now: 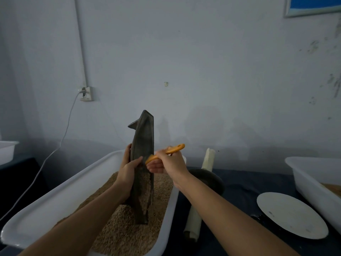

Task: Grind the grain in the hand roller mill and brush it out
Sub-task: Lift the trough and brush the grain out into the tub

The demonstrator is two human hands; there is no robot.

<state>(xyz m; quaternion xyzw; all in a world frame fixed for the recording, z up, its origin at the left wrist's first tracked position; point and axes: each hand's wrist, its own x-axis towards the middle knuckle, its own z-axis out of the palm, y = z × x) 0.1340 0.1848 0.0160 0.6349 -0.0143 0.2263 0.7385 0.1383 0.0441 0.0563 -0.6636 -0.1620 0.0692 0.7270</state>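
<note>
I am at the brushing-out step: my left hand (127,174) grips the dark trough (143,169) upright over the grain tub (60,193); my right hand (166,163) clasps the orange brush (166,152) beside it. Next, I judge, sweep downward.

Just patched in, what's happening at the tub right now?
The left hand holds a long dark metal chute upright, its lower end in the grain filling the white plastic tub. The right hand grips an orange-handled brush against the chute, where grain residue still clings.
</note>
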